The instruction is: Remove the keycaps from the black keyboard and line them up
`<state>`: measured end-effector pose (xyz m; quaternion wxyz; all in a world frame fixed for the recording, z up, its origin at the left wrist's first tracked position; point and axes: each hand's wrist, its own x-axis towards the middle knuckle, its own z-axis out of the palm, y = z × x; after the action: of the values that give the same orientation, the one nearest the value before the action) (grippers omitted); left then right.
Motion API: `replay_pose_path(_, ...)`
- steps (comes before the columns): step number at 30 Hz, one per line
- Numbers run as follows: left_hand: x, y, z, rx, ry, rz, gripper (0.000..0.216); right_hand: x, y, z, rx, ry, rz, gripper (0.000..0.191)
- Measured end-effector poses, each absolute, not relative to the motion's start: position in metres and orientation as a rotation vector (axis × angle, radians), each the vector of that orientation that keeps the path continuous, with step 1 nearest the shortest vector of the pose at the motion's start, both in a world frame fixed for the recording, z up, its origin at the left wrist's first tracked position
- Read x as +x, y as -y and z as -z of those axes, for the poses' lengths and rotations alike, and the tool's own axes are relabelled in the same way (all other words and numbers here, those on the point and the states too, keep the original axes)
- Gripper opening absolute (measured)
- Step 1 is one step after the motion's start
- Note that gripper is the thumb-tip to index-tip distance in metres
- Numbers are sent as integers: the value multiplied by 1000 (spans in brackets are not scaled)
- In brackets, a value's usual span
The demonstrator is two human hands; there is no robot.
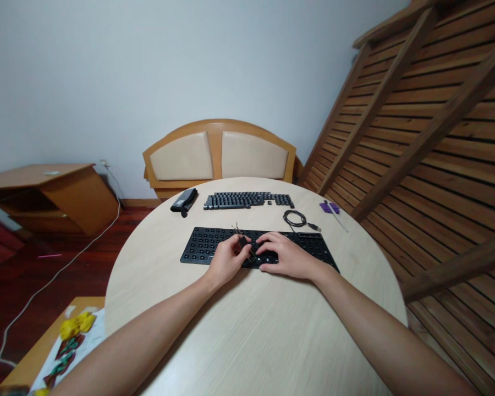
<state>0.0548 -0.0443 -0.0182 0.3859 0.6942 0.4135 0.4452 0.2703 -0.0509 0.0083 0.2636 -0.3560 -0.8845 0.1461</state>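
Fingers of the left hand (226, 257) pinch a small wire tool (240, 235) over the middle of a black keyboard frame (202, 245), its thin metal loops poking up just past the fingertips. Just beside it, the right hand (286, 256) rests palm down on the frame, fingers curled loosely onto the surface; whether they grip anything cannot be told from this view. Between the two hands, right at the fingertips, sits a small dark piece (252, 254), too small to make out clearly.

The frame lies flat across the centre of a round, pale wooden table (247, 330), long side running left to right, with both forearms reaching in from the near edge. Its keys are off, leaving rows of bare sockets on either side of the hands.

Farther back on the table, well apart from the hands, the removed keycaps (247, 199) are set out in neat rows. To their left lies a dark folded pouch (184, 200); to their right, a coiled black cable (297, 219) with its plug pointing right, near the frame's far right corner. Near the table's right rim lie a purple item (329, 207) and a thin pale stick (339, 220).

Behind the table stands a chair (219, 154) with a padded wooden back, against a plain wall. A slatted wooden structure (429, 137) leans at right, and a low wooden cabinet (53, 192) stands at left.
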Motion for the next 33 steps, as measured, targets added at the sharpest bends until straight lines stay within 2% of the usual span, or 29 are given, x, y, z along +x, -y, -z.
replay_pose_path(8, 56, 50, 14, 1672, -930, -1051, 31, 268, 48, 0, -938, 2384, -539, 14)
replay_pose_path(29, 55, 49, 11, 1554, -977, -987, 41, 268, 48, -1, -938, 2396, -494, 12)
replay_pose_path(33, 53, 52, 5, 1721, -1046, -1016, 40, 268, 47, -1, -933, 2379, -498, 14)
